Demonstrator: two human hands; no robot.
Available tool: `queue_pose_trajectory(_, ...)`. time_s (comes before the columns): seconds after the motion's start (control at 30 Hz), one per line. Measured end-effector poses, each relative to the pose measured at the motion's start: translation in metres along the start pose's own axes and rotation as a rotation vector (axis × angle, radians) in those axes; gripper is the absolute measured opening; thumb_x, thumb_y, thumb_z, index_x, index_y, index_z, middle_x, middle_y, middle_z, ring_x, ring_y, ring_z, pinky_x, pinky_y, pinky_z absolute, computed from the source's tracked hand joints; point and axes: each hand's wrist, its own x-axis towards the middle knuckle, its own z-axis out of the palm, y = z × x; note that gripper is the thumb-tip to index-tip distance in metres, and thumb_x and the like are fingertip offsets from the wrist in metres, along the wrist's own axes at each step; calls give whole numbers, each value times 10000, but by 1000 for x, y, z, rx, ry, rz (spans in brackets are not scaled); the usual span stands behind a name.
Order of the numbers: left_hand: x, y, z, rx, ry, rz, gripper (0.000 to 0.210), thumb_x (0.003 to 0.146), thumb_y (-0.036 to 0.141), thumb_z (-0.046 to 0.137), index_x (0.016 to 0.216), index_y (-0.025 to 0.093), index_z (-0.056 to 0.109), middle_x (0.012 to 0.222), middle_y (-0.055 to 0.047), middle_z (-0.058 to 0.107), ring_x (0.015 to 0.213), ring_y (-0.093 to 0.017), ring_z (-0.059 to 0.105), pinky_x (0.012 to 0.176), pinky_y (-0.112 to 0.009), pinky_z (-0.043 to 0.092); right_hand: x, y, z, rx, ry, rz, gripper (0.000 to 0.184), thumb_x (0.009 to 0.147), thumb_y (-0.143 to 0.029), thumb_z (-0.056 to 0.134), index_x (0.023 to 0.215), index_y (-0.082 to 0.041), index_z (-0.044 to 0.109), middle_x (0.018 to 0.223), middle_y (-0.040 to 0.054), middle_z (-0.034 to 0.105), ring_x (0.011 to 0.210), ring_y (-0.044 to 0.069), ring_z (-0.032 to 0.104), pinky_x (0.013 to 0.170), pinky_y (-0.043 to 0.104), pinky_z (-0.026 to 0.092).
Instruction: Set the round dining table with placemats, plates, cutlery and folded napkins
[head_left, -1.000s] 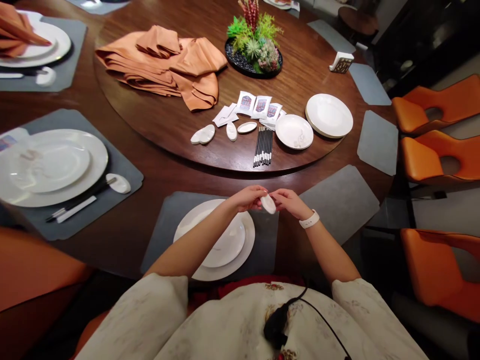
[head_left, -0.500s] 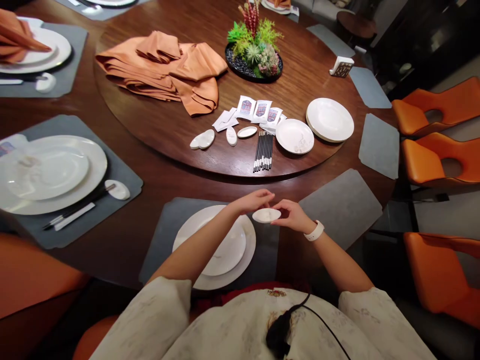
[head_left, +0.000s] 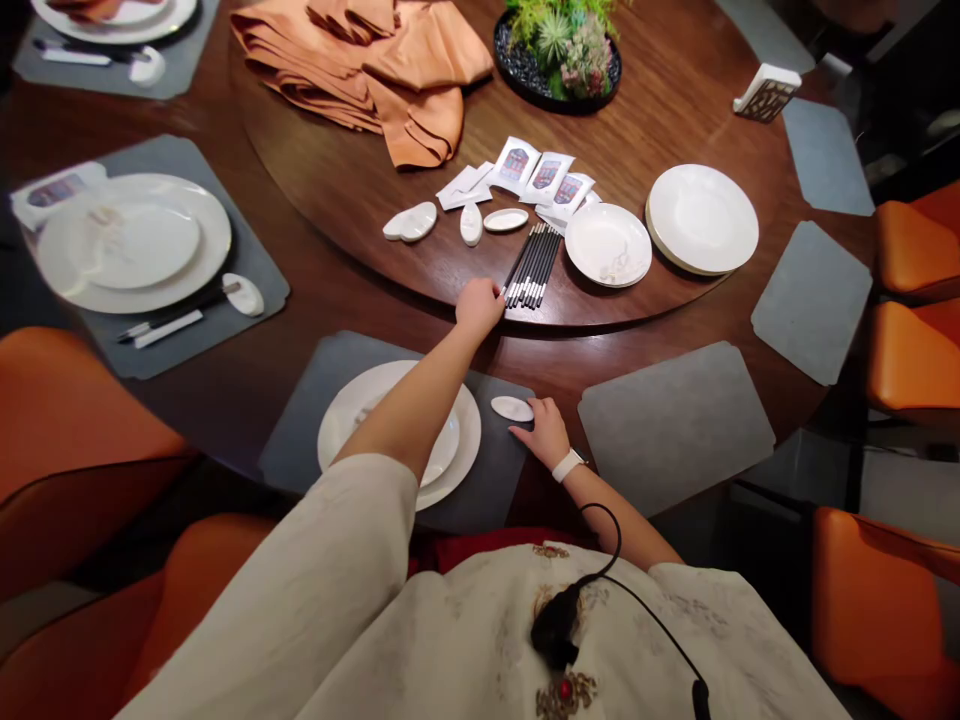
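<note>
My left hand (head_left: 480, 308) reaches to the turntable's near edge. Its fingers are closed at the silver ends of the leftmost black chopsticks (head_left: 534, 265); how many it grips is hidden. A white oval chopstick rest (head_left: 512, 408) lies on the grey placemat (head_left: 495, 470), right of the stacked white plates (head_left: 469, 440). At the rest's right end is my right hand (head_left: 547, 432), thumb and fingers apart; I cannot tell whether a fingertip touches the rest. My left forearm covers part of the plates.
On the turntable (head_left: 420, 290) are more white rests (head_left: 471, 224), printed packets (head_left: 546, 178), a small plate stack (head_left: 607, 245), larger plates (head_left: 703, 218), orange napkins (head_left: 424, 110) and a planter (head_left: 559, 90). A laid setting (head_left: 217, 225) is at left, a bare placemat (head_left: 675, 420) at right.
My right hand has lowered the chopstick rest onto the placemat and loosened its hold. My left hand has moved away from it, forward to the chopsticks. The view has shifted.
</note>
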Motion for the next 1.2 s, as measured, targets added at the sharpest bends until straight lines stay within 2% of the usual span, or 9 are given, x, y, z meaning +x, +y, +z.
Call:
queue_pose_trajectory(0.17,-10,4,1,42,39,-28,259,897,283,558,1049,128,700,1152,-153,646,1085,-267,584,959,-345,437,1,6,-6,5,-73,-32,312,890,-229,645,1195,-163,648,1103,106,558,1022,212,570,954,317,472)
queue_pose_trajectory(0.33,-13,5,5,-59,61,-59,349,898,403,589,1051,114,710,1079,-142,692,1015,-242,613,931,-321,453,1,5,-8,-26,-84,-34,302,904,-226,631,1196,-151,652,1113,110,575,1010,208,582,942,310,477)
queue_pose_trajectory(0.53,-11,7,5,-88,44,-66,271,876,264,594,1063,117,722,1075,-148,714,1009,-240,637,940,-331,460,0,4,-9,-45,-81,-45,316,904,-228,638,1207,-135,649,1117,116,581,1014,216,587,938,312,487)
queue_pose_trajectory(0.7,-17,8,-1,-38,29,-93,254,843,259,623,1027,124,733,1086,-176,702,1032,-281,637,929,-362,464,-2,4,-6,-51,-55,-43,301,908,-224,629,1199,-151,651,1097,114,582,997,213,592,936,329,492)
queue_pose_trajectory(0.97,-44,-16,-6,-66,43,-171,171,761,264,682,878,151,734,951,-167,719,983,-320,663,867,-390,488,-1,2,-10,-86,-85,-57,312,900,-218,639,1202,-136,646,1126,125,584,1020,218,590,939,328,486)
queue_pose_trajectory(1.07,-57,-28,-5,-256,20,-223,94,686,203,726,766,157,710,789,-115,703,926,-287,662,848,-359,484,-2,1,-10,-120,-110,-94,289,891,-234,662,1160,-130,659,1108,121,594,1029,223,581,941,324,478)
queue_pose_trajectory(1.13,-73,-36,-1,-534,-53,-309,47,686,170,717,704,149,679,649,-64,645,828,-229,647,814,-326,484,-4,1,-9,-135,-110,-114,283,893,-246,665,1152,-135,659,1105,118,595,1026,219,577,940,320,472)
queue_pose_trajectory(1.2,-101,-45,5,-820,-166,-384,60,724,168,689,682,146,652,557,-25,585,698,-165,607,739,-288,488,-5,1,-8,-144,-102,-124,294,900,-254,657,1168,-134,652,1114,119,592,1026,215,573,941,316,466)
